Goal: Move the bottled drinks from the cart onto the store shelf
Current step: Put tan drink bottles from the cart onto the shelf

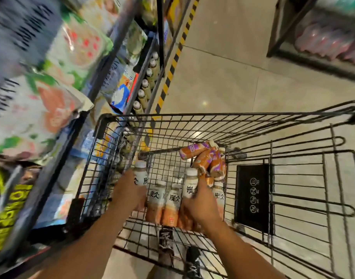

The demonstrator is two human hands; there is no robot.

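Both my hands are down inside the black wire cart (192, 121). My left hand (128, 191) grips a white-capped bottle (140, 173) with a white label and black characters, raised above the others. My right hand (200, 206) is closed around a second such bottle (190, 182). Between the hands two more upright bottles (164, 200) with orange-brown drink stand on the cart floor. Further in, several orange and purple bottles (208, 158) lie in a heap. The store shelf (152, 81) at left holds a row of white-capped bottles (145, 87).
Upper shelves at left are packed with blurred snack bags (58, 57). The cart's folded child seat with a black plate (253, 196) is at right. A yellow-black striped strip (172, 63) runs along the tiled floor. Another rack with pink packs (329, 41) stands top right.
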